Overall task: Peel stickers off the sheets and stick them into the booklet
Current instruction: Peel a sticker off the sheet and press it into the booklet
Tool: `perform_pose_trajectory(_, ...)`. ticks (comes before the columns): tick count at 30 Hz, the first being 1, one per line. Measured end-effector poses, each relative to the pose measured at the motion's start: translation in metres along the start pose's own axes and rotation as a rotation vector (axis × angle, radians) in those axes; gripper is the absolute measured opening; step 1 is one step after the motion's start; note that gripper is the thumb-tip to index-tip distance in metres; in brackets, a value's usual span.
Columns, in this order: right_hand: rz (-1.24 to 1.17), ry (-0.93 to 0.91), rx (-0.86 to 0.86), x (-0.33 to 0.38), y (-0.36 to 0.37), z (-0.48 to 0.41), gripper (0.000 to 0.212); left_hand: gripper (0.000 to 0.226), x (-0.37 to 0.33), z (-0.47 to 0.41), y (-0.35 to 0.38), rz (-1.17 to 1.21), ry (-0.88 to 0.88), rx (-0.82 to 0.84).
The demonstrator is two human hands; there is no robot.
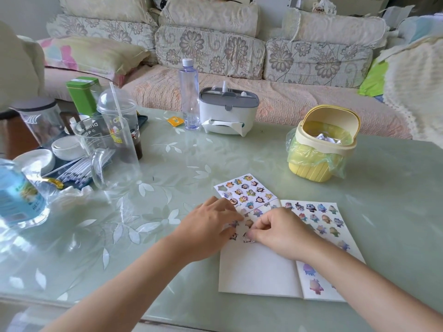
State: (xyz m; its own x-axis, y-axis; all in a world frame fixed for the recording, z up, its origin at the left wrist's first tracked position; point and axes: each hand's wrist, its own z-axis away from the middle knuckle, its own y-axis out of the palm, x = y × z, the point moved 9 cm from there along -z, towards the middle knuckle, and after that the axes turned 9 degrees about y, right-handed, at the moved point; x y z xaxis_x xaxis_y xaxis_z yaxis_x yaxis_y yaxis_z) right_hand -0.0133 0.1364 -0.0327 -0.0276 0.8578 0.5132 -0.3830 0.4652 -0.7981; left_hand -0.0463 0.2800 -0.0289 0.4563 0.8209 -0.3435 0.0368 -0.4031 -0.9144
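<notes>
An open white booklet [259, 271] lies on the glass table in front of me, with several small cartoon stickers along the top of its left page. A sticker sheet [247, 190] of cartoon heads lies just beyond it, and a second sheet [321, 219] covers the right page. My left hand [208, 228] rests on the booklet's upper left corner, fingers curled down on the paper. My right hand [280, 233] has fingertips bent onto a small sticker [247, 237] on the left page, pressing or pinching it.
A yellow desk bin [323, 149] with a bag liner stands behind the sheets on the right. A white tissue box [227, 113] and clear bottle [189, 94] stand further back. Glass jug [107, 152], cups and bowls crowd the left. A sofa runs behind the table.
</notes>
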Motion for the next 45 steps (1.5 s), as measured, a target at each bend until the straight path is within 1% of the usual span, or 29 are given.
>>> perform_pose_trajectory(6, 0.122, -0.012, -0.106, 0.009, -0.004, 0.008, 0.012, 0.035, 0.001, 0.0, 0.003, -0.002, -0.001, -0.013)
perform_pose_trajectory(7, 0.142, -0.02, -0.125, 0.01, -0.004, 0.01, 0.011, 0.039, 0.0, 0.0, 0.003, -0.004, -0.007, -0.012)
perform_pose_trajectory(10, 0.183, -0.061, -0.177, 0.014, -0.006, 0.015, 0.011, 0.064, -0.002, 0.001, 0.006, -0.036, -0.017, -0.015)
perform_pose_trajectory(12, 0.194, -0.109, -0.218, 0.017, -0.009, 0.019, 0.012, 0.068, -0.005, 0.003, 0.007, -0.056, -0.013, -0.036)
perform_pose_trajectory(13, 0.186, -0.136, -0.235, 0.018, -0.011, 0.021, 0.015, 0.067, -0.006, 0.004, 0.006, -0.06, -0.009, -0.05)
perform_pose_trajectory(14, 0.173, -0.154, -0.249, 0.018, -0.012, 0.023, 0.023, 0.065, -0.007, 0.005, 0.006, -0.063, -0.002, -0.066)
perform_pose_trajectory(16, 0.151, -0.182, -0.279, 0.014, -0.014, 0.025, 0.034, 0.056, -0.01, 0.007, 0.003, -0.068, 0.019, -0.099)
perform_pose_trajectory(18, 0.173, -0.241, -0.316, 0.01, -0.012, 0.028, 0.027, 0.046, -0.016, 0.009, 0.0, -0.049, 0.06, -0.126)
perform_pose_trajectory(21, 0.288, -0.431, -0.411, 0.011, -0.007, 0.041, 0.007, 0.039, -0.028, 0.013, -0.001, -0.011, 0.129, -0.127)
perform_pose_trajectory(22, 0.332, -0.492, -0.42, 0.012, -0.004, 0.047, 0.005, 0.038, -0.031, 0.015, 0.0, -0.001, 0.149, -0.123)
perform_pose_trajectory(23, 0.37, -0.541, -0.413, 0.012, 0.0, 0.053, 0.009, 0.037, -0.033, 0.017, 0.002, -0.002, 0.167, -0.116)
perform_pose_trajectory(25, 0.427, -0.584, -0.388, 0.011, 0.004, 0.06, 0.019, 0.038, -0.036, 0.022, 0.005, -0.039, 0.195, -0.087)
perform_pose_trajectory(27, 0.466, -0.596, -0.372, 0.01, 0.006, 0.065, 0.027, 0.041, -0.039, 0.027, 0.007, -0.106, 0.222, -0.059)
perform_pose_trajectory(30, 0.486, -0.57, -0.354, 0.009, 0.007, 0.068, 0.033, 0.041, -0.044, 0.035, 0.006, -0.171, 0.257, -0.056)
perform_pose_trajectory(35, 0.517, -0.517, -0.316, 0.009, 0.012, 0.068, 0.039, 0.04, -0.046, 0.047, 0.006, -0.121, 0.256, -0.083)
perform_pose_trajectory(40, 0.566, -0.464, -0.228, 0.013, 0.02, 0.06, 0.051, 0.042, -0.045, 0.049, 0.008, -0.091, 0.22, -0.069)
perform_pose_trajectory(45, 0.572, -0.461, -0.25, 0.016, 0.019, 0.059, 0.048, 0.038, -0.049, 0.049, 0.006, -0.117, 0.219, -0.086)
